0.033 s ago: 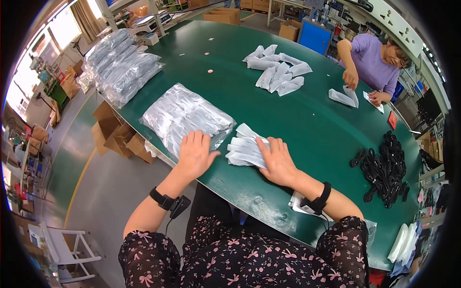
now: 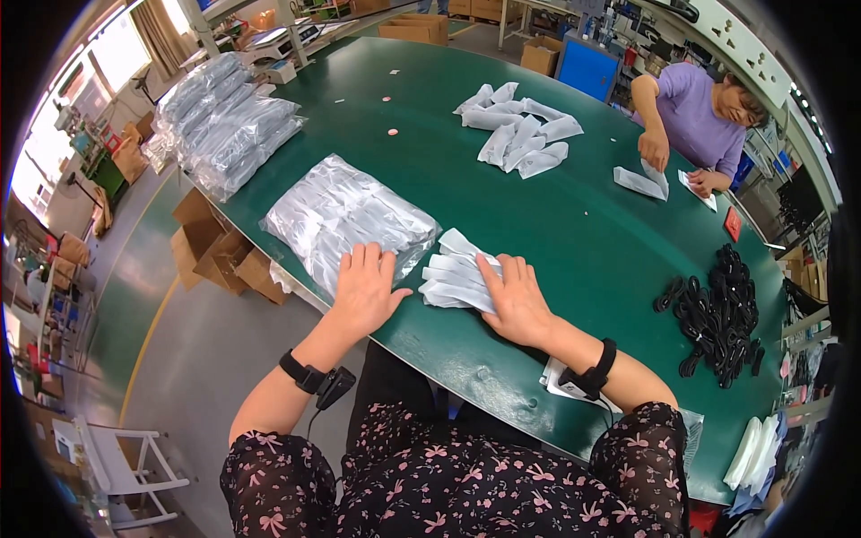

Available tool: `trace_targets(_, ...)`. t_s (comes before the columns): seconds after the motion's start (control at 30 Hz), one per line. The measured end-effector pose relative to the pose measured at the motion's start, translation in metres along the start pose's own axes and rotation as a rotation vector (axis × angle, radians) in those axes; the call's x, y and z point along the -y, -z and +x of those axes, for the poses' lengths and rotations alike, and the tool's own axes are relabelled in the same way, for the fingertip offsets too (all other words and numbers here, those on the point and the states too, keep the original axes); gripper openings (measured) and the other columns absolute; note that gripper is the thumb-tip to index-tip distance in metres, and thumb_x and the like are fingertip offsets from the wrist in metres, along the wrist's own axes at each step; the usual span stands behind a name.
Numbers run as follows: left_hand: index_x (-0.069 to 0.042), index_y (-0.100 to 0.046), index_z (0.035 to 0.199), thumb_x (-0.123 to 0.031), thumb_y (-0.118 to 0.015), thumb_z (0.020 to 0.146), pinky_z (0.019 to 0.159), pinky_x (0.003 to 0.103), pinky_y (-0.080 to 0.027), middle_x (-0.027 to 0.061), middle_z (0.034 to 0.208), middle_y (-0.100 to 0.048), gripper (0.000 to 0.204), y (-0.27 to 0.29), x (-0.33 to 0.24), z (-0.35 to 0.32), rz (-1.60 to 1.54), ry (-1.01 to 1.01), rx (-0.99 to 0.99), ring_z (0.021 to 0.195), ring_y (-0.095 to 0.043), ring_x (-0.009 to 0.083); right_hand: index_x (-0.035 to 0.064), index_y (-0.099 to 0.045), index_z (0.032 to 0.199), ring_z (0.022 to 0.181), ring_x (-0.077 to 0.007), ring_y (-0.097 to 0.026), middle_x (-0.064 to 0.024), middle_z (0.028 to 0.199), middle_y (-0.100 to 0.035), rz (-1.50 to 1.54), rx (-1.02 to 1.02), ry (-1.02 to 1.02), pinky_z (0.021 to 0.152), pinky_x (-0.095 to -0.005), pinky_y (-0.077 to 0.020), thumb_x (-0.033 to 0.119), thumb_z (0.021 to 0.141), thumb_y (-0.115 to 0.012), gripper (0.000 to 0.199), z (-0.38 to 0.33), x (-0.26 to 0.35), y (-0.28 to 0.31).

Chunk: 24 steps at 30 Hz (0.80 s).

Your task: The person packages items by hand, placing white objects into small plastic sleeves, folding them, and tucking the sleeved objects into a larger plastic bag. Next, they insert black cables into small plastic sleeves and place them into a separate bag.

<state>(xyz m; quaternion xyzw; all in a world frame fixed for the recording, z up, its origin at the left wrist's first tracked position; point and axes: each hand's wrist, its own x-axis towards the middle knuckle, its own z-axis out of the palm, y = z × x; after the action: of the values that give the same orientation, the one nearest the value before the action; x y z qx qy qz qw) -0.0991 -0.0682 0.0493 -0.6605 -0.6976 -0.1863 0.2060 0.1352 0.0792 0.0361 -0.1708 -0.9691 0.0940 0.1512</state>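
Packets are lying in a small fanned pile on the green desk, just to the left of the right hand and partly beneath it. That hand is stretching out rather than curling: its thumb is reaching over the top of the pile, and its fingers are extending forward beside the pile's right end. The left hand is resting on the near corner of a clear bag, its fingers lying straight and close together, its thumb sticking out wide toward the packets. Neither hand is closing around anything; how firmly they are pressing, one cannot tell. The bag, packed with similar pale packets, is lying flat, mostly ahead of the left hand and slightly to its left. The packets are sitting between the two hands, a little forward of them, and their left side is coming near the bag's right corner.

Beyond the bag, at the desk's left edge, a stack of filled bags is standing. Farther across, more loose packets are lying in a cluster, well apart from the hands. On the right, black cables are lying heaped. At the far right, a co-worker in purple is reaching down to a pale packet. Brown boxes are standing on the floor to the left.
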Motion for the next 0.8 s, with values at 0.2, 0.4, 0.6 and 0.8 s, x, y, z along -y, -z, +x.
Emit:
trace_targets(0.2,-0.004,-0.055,0.088,-0.009,-0.064,0.081,0.056,0.039,-0.046,0.0115,0.075,-0.052,0.013,-0.011,0.023,-0.018,0.036,-0.029,-0.01,0.068,-0.058,0.0288,-0.0021,-0.034,0.142,0.108,-0.0422,-0.044,-0.0289,0.124,-0.042,0.007,0.015,0.07,0.093,-0.0478,-0.0379,0.016,0.07,-0.076,0.086,0.008,0.013,-0.005)
trace_targets(0.4,-0.004,-0.055,0.086,-0.004,-0.061,0.084,0.05,0.039,-0.046,0.0107,0.067,-0.056,0.007,0.006,0.018,-0.007,-0.181,0.089,-0.089,0.057,-0.059,0.03,-0.0037,-0.035,0.141,0.109,-0.0418,-0.044,-0.0291,0.122,-0.043,0.118,-0.015,0.185,0.092,-0.0486,-0.0376,0.018,0.069,-0.077,0.086,0.045,0.04,-0.018)
trace_targets(0.6,-0.004,-0.054,0.084,-0.003,-0.061,0.085,0.048,0.04,-0.046,0.013,0.065,-0.058,0.007,0.008,0.019,-0.001,-0.295,0.033,-0.152,0.054,-0.059,0.0324,-0.0078,-0.035,0.14,0.108,-0.0409,-0.045,-0.0295,0.122,-0.045,0.129,-0.117,0.071,0.09,-0.0495,-0.0378,0.026,0.072,-0.076,0.087,0.123,0.067,-0.063)
trace_targets(0.8,-0.004,-0.058,0.088,-0.006,-0.063,0.084,0.047,0.04,-0.047,0.0122,0.066,-0.06,0.006,-0.011,0.012,0.006,-0.385,-0.043,-0.11,0.055,-0.061,0.0312,-0.0121,-0.03,0.141,0.117,-0.0475,-0.043,-0.0377,0.134,-0.038,-0.08,-0.231,-0.127,0.1,-0.0551,-0.0338,0.039,0.076,-0.068,0.09,0.169,0.059,-0.088)
